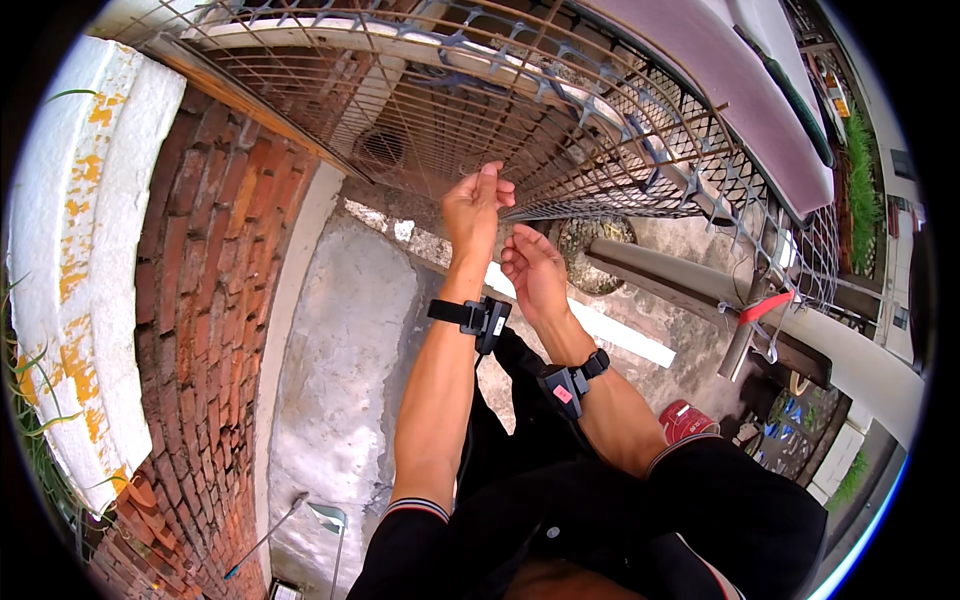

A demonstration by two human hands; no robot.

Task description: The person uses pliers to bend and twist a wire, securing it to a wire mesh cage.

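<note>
Both bare hands are raised in front of a rusty wire mesh panel (pixel 430 110), at the middle of the view. My left hand (pixel 472 212) is closed, its thumb and fingers pinched together close to the mesh. Lower and to its right, my right hand (pixel 537 272) has its fingers curled in toward the thumb. Whatever either hand pinches is too thin or too hidden to make out. The hands are apart from each other. A black strapped device (pixel 486 322) sits on the left wrist, and another (pixel 566 388) on the right.
A red brick wall (pixel 215 260) with a white, yellow-patched ledge (pixel 85 270) runs along the left. To the right, a grey pole (pixel 665 272) carries a red strip (pixel 766 306) near its end. A red bucket (pixel 687 421) stands beyond my right forearm.
</note>
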